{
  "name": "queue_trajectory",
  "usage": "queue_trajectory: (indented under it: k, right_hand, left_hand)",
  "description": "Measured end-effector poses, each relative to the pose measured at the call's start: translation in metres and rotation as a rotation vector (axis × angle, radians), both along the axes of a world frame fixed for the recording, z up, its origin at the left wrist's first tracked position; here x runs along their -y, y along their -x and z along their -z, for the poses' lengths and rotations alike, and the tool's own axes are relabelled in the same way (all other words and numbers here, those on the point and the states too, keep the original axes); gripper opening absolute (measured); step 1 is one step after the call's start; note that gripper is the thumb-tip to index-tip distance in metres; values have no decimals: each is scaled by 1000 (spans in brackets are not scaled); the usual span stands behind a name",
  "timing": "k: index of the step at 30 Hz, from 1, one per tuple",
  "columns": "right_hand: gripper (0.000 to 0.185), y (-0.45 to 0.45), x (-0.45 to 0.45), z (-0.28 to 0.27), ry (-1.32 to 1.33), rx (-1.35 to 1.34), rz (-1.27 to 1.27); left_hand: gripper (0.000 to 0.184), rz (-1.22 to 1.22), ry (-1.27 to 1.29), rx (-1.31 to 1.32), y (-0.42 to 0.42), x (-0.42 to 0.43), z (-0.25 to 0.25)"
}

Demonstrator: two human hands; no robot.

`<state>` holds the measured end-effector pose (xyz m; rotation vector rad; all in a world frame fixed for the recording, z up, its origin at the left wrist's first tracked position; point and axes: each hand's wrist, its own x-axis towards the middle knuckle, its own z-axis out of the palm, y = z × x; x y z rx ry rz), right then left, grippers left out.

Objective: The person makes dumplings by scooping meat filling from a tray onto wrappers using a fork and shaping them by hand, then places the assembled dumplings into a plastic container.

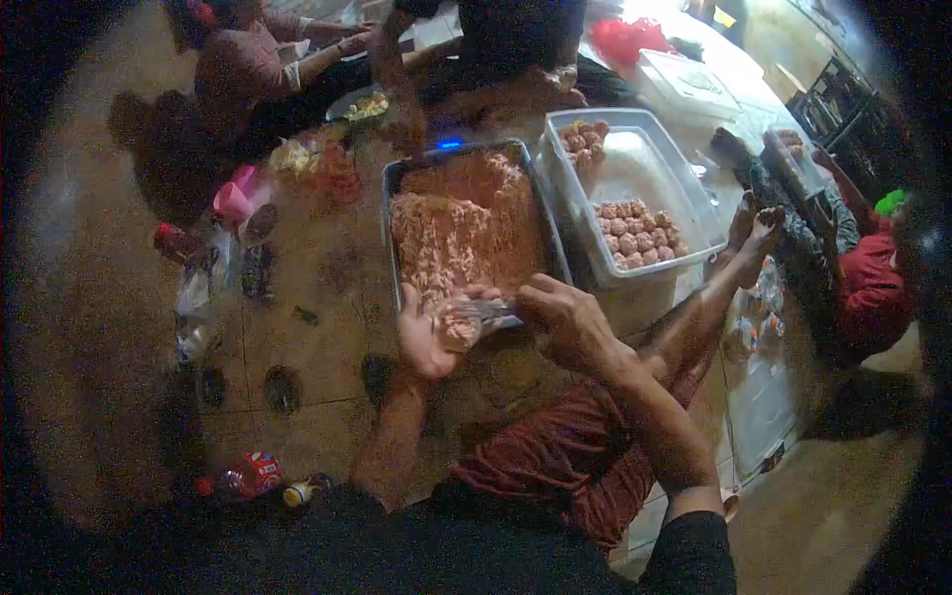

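A large tray (560, 243) on the floor holds pinkish minced mixture (436, 238), with bare tray floor showing on its right side. Over its near edge my left hand (431, 342) is turned palm up with a lump of the mixture (459, 329) on it. My right hand (570, 317) grips the handle of a metal fork-like utensil (481, 309), whose end touches the lump. Right of the tray, a clear plastic bin (699, 203) contains rows of round balls (640, 235) near its front and a smaller cluster (583, 142) at its back left.
Other people sit at the back left (238, 74), back centre (516, 40) and right (873, 288). Pink cups (233, 201) and plastic bags (198, 307) lie left. A bottle (253, 474) is at the lower left. A lid (764, 416) lies right of my legs.
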<state>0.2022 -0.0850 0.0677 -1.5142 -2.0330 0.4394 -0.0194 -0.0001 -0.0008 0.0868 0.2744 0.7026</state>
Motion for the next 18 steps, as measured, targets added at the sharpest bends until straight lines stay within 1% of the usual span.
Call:
queue_trajectory:
  k: [1,2,3,4,5,6,7,9,10,11,12,13,15,16,18]
  right_hand:
    - [33,0,3,2,-54,-86,-9]
    - [33,-1,4,5,-60,-80,-6]
    - [27,-1,8,5,-63,-74,9]
    - [21,0,8,5,-69,-68,17]
    - [21,3,7,6,-76,-68,11]
    - [19,14,11,-2,-21,-98,105]
    - [17,23,16,-5,37,-127,202]
    - [15,27,18,24,12,-142,187]
    - [14,30,16,26,-22,-156,171]
    - [14,30,19,26,-29,-155,169]
    - [15,33,21,14,-16,-150,205]
    - [15,36,23,8,3,-150,246]
    - [16,38,24,13,-10,-206,250]
    - [16,37,23,14,-29,-259,249]
    - [17,38,26,11,-34,-206,234]
  left_hand:
    - [110,42,-55,-6,-2,2,-2]
    - [109,83,-124,-4,-5,-1,-5]
    - [109,85,-130,0,-6,-1,-5]
    - [109,24,-136,114,-4,0,-4]
    - [108,-37,-139,223,-2,-1,-4]
    - [106,-59,-136,84,-1,-1,-4]
    - [106,-56,-129,77,-1,-1,0]
    - [104,-68,-149,-13,-6,-4,8]
    - [104,-64,-157,-9,-6,-5,11]
    - [102,-85,-142,92,-4,-2,15]
    - [100,-110,-128,192,-2,-3,11]
    - [100,-111,-130,189,-2,-3,9]
    - [97,-219,-99,-7,-6,-1,4]
    - [97,-221,-102,-5,-8,-2,7]
    - [93,-198,-128,114,-10,-8,11]
